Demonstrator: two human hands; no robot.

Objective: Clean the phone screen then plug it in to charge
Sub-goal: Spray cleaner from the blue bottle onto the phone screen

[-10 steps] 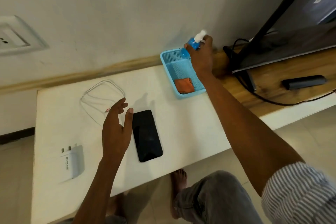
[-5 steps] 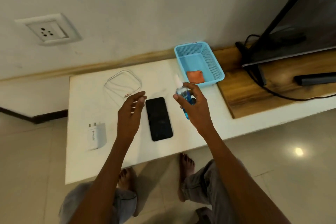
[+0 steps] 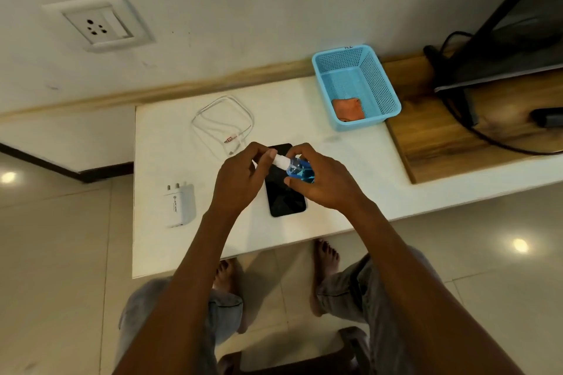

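Note:
A black phone point(image 3: 286, 198) lies screen up on the white table point(image 3: 350, 161), partly hidden under my hands. Above it my right hand point(image 3: 323, 179) grips a small blue spray bottle point(image 3: 300, 172) lying sideways. My left hand point(image 3: 240, 179) pinches the bottle's white cap point(image 3: 280, 160). A coiled white charging cable point(image 3: 224, 123) lies behind the phone on the left. A white plug adapter point(image 3: 179, 205) lies at the table's left side. A wall socket point(image 3: 97, 23) sits on the wall above.
A light blue mesh basket point(image 3: 380, 82) with an orange cloth point(image 3: 347, 108) in it stands at the table's back right. Beyond it a wooden shelf point(image 3: 441, 143) carries a TV point(image 3: 518, 24) and black cables. My knees and bare feet are below the table's front edge.
My right hand carried the spray bottle from the basket to above the phone. My left hand rose from beside the phone and took hold of the bottle's cap.

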